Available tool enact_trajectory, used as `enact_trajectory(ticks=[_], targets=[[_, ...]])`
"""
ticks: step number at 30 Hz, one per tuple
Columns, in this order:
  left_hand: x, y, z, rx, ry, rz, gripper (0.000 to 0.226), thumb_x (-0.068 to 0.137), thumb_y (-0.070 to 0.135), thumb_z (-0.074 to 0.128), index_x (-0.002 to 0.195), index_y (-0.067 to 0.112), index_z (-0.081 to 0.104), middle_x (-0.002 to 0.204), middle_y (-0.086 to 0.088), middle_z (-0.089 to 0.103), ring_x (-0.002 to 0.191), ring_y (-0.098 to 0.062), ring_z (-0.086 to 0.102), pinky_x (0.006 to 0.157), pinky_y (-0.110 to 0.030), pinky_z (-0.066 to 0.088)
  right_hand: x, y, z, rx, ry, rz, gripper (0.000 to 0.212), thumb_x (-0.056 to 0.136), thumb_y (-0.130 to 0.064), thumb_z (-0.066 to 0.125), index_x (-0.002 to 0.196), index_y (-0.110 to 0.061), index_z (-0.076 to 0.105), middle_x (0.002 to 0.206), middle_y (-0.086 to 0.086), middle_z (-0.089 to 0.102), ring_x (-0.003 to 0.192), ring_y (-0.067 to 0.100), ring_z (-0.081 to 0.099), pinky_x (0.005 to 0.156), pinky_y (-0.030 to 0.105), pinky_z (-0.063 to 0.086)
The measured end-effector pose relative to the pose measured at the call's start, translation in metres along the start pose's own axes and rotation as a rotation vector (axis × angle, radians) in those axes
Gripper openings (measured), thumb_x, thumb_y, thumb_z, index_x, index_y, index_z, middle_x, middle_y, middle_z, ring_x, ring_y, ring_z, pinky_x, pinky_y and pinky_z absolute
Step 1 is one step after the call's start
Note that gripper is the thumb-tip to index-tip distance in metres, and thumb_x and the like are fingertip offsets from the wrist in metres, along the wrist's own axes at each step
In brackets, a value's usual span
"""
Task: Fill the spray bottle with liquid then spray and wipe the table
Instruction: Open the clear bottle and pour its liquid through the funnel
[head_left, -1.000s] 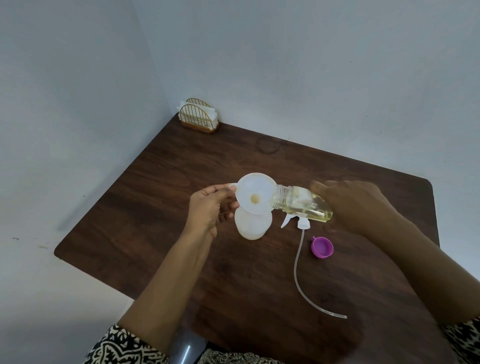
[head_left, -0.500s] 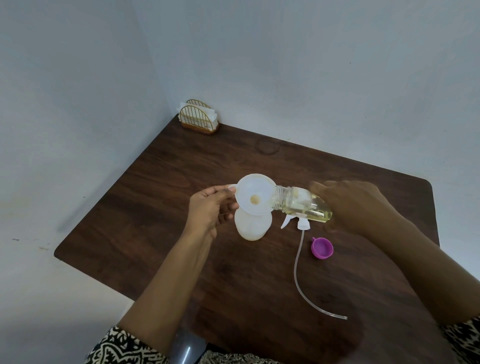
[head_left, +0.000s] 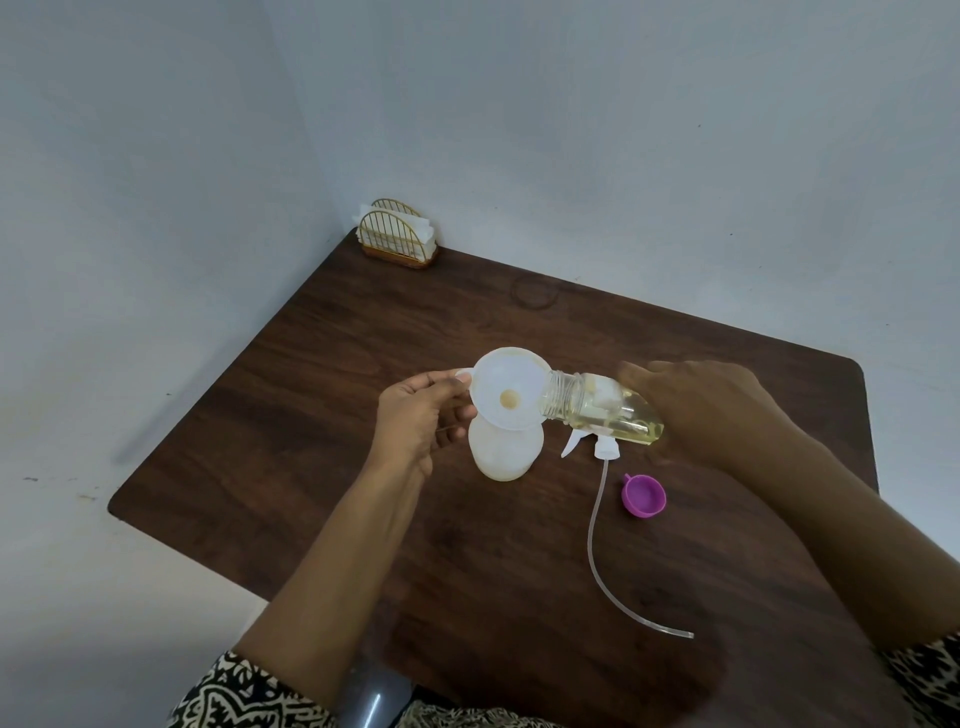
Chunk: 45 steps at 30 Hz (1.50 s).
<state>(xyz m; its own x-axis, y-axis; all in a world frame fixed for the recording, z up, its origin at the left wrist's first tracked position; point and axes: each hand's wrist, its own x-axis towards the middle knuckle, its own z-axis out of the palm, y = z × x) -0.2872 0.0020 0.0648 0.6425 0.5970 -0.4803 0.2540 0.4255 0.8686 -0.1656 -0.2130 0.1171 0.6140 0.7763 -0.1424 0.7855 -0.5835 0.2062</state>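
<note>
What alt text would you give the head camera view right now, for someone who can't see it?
The right hand tips a clear bottle of yellowish liquid into a white funnel, which the left hand steadies on a white spray bottle on a dark wooden table. The spray head with its tube and a purple cap lie beside it.

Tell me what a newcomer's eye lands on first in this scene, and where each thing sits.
At the centre of the dark wooden table, the right hand tips a clear bottle of yellowish liquid into a white funnel, which the left hand steadies atop the white spray bottle. Just right of it lie the detached spray head with its long tube and a purple cap. A gold napkin holder stands at the far corner.
</note>
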Motion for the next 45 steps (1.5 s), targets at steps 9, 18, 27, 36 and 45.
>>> enact_trajectory(ticks=[9, 18, 27, 36, 45], targets=[[-0.0011, 0.0010, 0.0003, -0.001, 0.000, -0.003, 0.007, 0.085, 0.012, 0.070, 0.092, 0.010, 0.072, 0.067, -0.001, 0.072, 0.054, -0.008, 0.063, 0.043, -0.020, 0.047, -0.0006, -0.0005, -0.0029, 0.005, -0.017, -0.003, 0.059, 0.076, -0.039, 0.070, 0.124, -0.030, 0.036, 0.104, -0.009, 0.060, 0.090, 0.014, 0.061, 0.058, 0.024, 0.037], [-0.0013, 0.0013, 0.0006, 0.001, 0.003, -0.001, 0.006, 0.085, 0.012, 0.071, 0.091, 0.010, 0.072, 0.064, -0.001, 0.071, 0.054, -0.009, 0.062, 0.042, -0.020, 0.046, -0.0004, -0.0001, -0.0036, 0.001, -0.027, -0.006, 0.061, 0.076, -0.041, 0.070, 0.125, -0.030, 0.035, 0.105, -0.009, 0.060, 0.090, 0.013, 0.061, 0.052, 0.021, 0.031], [-0.0016, 0.0015, 0.0007, 0.004, 0.004, 0.002, 0.006, 0.085, 0.012, 0.071, 0.090, 0.011, 0.072, 0.065, 0.000, 0.071, 0.053, -0.007, 0.062, 0.042, -0.020, 0.046, 0.0018, -0.0002, -0.0042, 0.006, -0.039, -0.003, 0.062, 0.076, -0.039, 0.071, 0.125, -0.030, 0.035, 0.104, -0.009, 0.059, 0.089, 0.014, 0.061, 0.056, 0.023, 0.037], [-0.0016, 0.0015, 0.0002, -0.007, -0.005, 0.002, 0.004, 0.085, 0.011, 0.070, 0.089, 0.011, 0.072, 0.063, 0.001, 0.071, 0.052, -0.007, 0.063, 0.041, -0.020, 0.046, 0.0014, 0.0007, -0.0033, 0.007, -0.029, -0.012, 0.060, 0.075, -0.040, 0.071, 0.123, -0.030, 0.035, 0.104, -0.009, 0.059, 0.090, 0.014, 0.061, 0.057, 0.024, 0.036], [-0.0029, 0.0021, 0.0004, -0.015, -0.005, 0.000, 0.005, 0.085, 0.011, 0.070, 0.090, 0.010, 0.072, 0.063, 0.000, 0.071, 0.051, -0.006, 0.062, 0.041, -0.019, 0.046, 0.0028, 0.0006, -0.0038, 0.001, -0.029, -0.014, 0.059, 0.076, -0.038, 0.071, 0.123, -0.030, 0.037, 0.104, -0.009, 0.059, 0.091, 0.014, 0.061, 0.056, 0.023, 0.035]])
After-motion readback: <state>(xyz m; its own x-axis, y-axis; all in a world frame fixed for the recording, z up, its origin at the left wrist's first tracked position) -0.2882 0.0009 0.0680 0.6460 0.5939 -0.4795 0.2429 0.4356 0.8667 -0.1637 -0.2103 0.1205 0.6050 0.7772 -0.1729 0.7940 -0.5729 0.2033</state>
